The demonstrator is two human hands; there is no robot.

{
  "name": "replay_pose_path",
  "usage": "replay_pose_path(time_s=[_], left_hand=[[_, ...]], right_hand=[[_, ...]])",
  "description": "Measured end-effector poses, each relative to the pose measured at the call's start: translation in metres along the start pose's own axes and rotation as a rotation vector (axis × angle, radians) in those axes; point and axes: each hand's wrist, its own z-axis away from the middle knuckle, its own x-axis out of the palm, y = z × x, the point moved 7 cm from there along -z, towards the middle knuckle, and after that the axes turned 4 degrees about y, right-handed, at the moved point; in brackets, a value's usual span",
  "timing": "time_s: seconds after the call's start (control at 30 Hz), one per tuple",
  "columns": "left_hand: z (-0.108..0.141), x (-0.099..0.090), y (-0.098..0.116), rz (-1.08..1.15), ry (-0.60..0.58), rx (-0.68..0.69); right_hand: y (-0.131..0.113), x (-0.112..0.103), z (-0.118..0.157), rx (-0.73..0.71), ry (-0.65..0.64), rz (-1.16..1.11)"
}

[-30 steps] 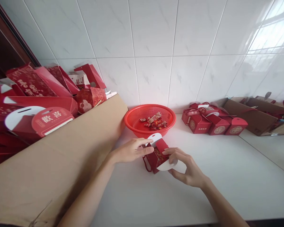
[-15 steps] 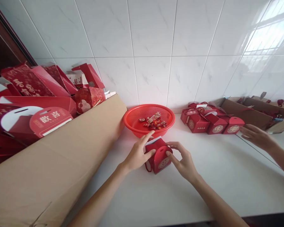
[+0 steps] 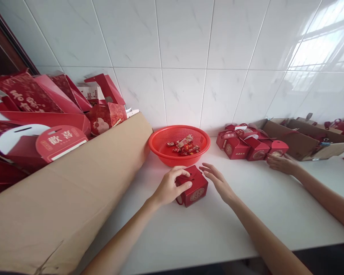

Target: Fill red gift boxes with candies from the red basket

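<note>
A small red gift box (image 3: 195, 191) with a round gold emblem stands on the white table, its top flaps folded down. My left hand (image 3: 172, 185) has its thumb and fingers on the box's top, gripping it from the left. My right hand (image 3: 219, 183) is just off the box's right side, fingers apart and holding nothing. Behind the box sits a red plastic basket (image 3: 163, 152) with several wrapped candies (image 3: 185, 144) in it.
On the left is a large cardboard box (image 3: 103, 187) full of red cartons (image 3: 63, 141). Several red gift boxes (image 3: 237, 148) stand at the right, touched by another person's hand (image 3: 282, 164). Beyond them is an open cardboard box (image 3: 326, 149).
The box's raised flaps have been folded down over its top. My right hand has let go and opened. The other person's hand has moved left to the gift boxes.
</note>
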Motion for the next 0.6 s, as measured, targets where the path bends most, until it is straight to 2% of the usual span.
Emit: replay_pose_path(time_s=[0.17,0.3,0.47,0.6], left_hand=[[-0.003,-0.005,-0.007,0.017,-0.063,-0.045],[-0.007,-0.011,-0.017,-0.007,-0.055,-0.084],[-0.009,-0.017,-0.02,-0.02,-0.024,-0.068],[-0.005,-0.019,-0.017,-0.137,-0.053,-0.07]], right_hand=[[-0.003,0.006,-0.003,0.011,-0.128,-0.01],[-0.004,0.002,-0.005,0.047,-0.059,-0.12],[-0.036,-0.005,-0.01,0.022,-0.007,-0.359],[-0.059,0.004,-0.013,-0.036,-0.063,-0.246]])
